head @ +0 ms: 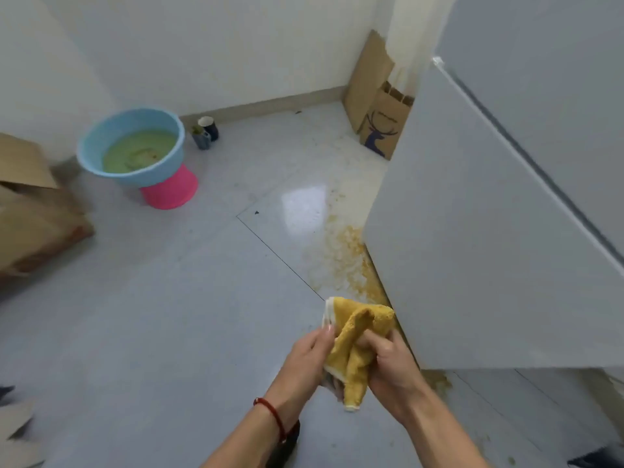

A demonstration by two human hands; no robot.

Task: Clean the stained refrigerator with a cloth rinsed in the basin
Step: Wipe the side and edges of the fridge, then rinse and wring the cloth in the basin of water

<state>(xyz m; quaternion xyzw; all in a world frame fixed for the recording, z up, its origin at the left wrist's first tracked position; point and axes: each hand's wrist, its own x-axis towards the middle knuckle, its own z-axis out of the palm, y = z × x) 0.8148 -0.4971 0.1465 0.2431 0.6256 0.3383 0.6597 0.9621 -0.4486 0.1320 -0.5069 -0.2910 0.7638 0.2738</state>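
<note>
Both of my hands grasp the yellow cloth (354, 346) beside the refrigerator's (472, 231) lower corner: left hand (304, 359) pinching one edge, right hand (388, 359) clenched around its middle. Blue basin (101, 146), apparently holding greenish water, stands near the far wall on the floor (169, 315).

Two bare forearms reach forward from the bottom edge, hands meeting at the centre around a yellow cloth (354, 346).

The left hand (309, 356) comes in from the lower left, palm turned inward, its fingers and thumb curled round the cloth's left side, thumb tip up near the top fold. A thin red string bracelet (270, 412) circles the left wrist. The right hand (388, 359) comes in from the lower right, its back facing the camera, knuckles bent, fingers wrapped into the cloth's right side. Both wrists are angled toward each other, forearms bare to the frame edge.
</note>
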